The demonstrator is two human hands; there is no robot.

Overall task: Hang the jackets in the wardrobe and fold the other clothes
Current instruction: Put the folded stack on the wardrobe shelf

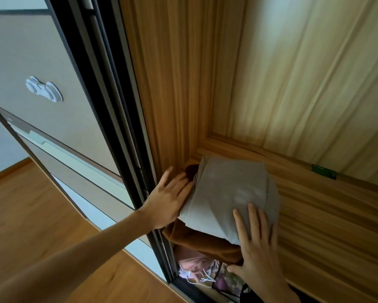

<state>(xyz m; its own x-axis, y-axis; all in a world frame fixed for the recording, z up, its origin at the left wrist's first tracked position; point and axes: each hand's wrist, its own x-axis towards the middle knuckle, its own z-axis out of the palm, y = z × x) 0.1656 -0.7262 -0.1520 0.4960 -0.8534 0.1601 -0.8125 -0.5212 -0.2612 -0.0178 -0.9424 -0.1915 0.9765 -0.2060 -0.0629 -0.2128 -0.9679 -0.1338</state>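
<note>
A folded grey garment point(229, 193) lies on top of a folded brown garment point(196, 241) in the left corner of a wooden wardrobe shelf point(328, 226). My left hand point(168, 200) lies flat against the left side of the grey garment, fingers spread, close to the wardrobe's side wall point(175, 84). My right hand point(255, 243) rests flat on the near right part of the pile, fingers on the grey cloth and thumb at the brown edge. Neither hand grips the cloth.
A dark sliding-door frame point(122, 119) stands just left of my left hand, with a beige door panel point(30, 62) beyond it. Below the shelf are pinkish clothes and white cords point(196, 270). Wooden floor point(37, 215) is at the lower left.
</note>
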